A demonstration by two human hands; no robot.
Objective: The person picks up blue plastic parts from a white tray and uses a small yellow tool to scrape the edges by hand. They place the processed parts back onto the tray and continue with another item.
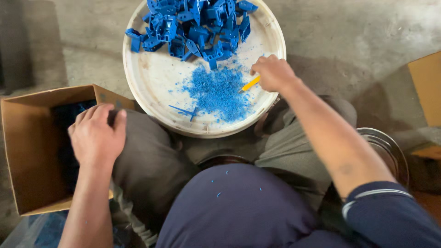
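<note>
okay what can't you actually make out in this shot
- Head view: cardboard box contents, dark inside and partly covered by the left hand.
- Pile of blue plastic parts: cut off by the top edge.
- Yellow tool: mostly hidden in the right hand.
- Metal rim: partly behind the right arm.

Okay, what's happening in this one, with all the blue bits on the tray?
A seated person is working over a round white tray on the floor. The right hand holds a small yellow-handled tool at the edge of a patch of blue shavings. A pile of blue plastic parts fills the far side of the tray. The left hand is over the rim of a cardboard box beside the knee, fingers curled; whether it holds anything cannot be told.
</note>
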